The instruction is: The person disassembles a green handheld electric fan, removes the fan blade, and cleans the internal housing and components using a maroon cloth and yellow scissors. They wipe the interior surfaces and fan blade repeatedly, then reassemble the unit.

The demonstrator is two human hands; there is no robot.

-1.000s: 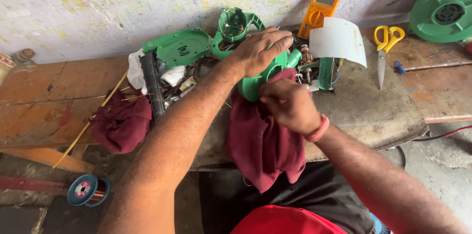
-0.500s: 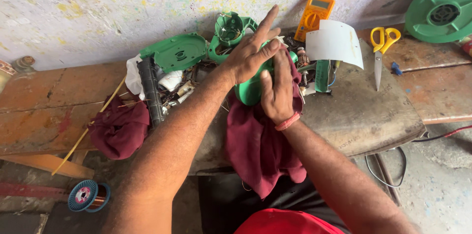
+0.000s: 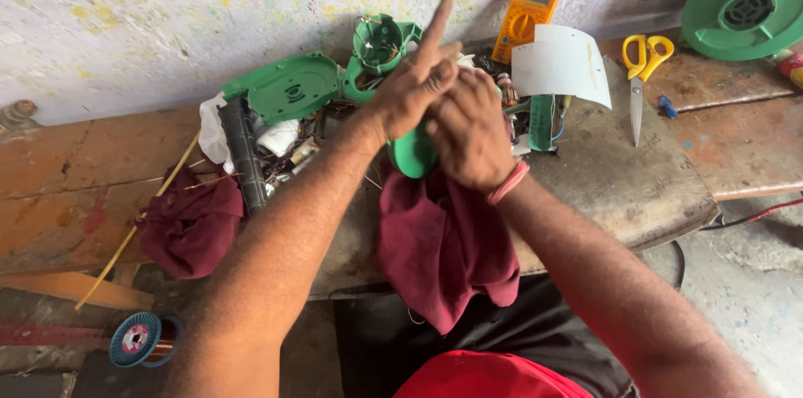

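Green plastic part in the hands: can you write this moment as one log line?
left hand on green plastic part | right hand pressing maroon cloth against it | scissors untouched on bench

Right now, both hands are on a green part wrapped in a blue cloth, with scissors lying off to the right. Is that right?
Not quite: the head view shows the cloth is maroon, not blue. Both the left hand and right hand are on the green part, and the scissors lie to the right.

Green plastic housing [image 3: 414,151], rounded, partly hidden, resting on the stone slab [image 3: 619,181]; maroon cloth [image 3: 447,247] draped below it, hanging over the slab's front edge.
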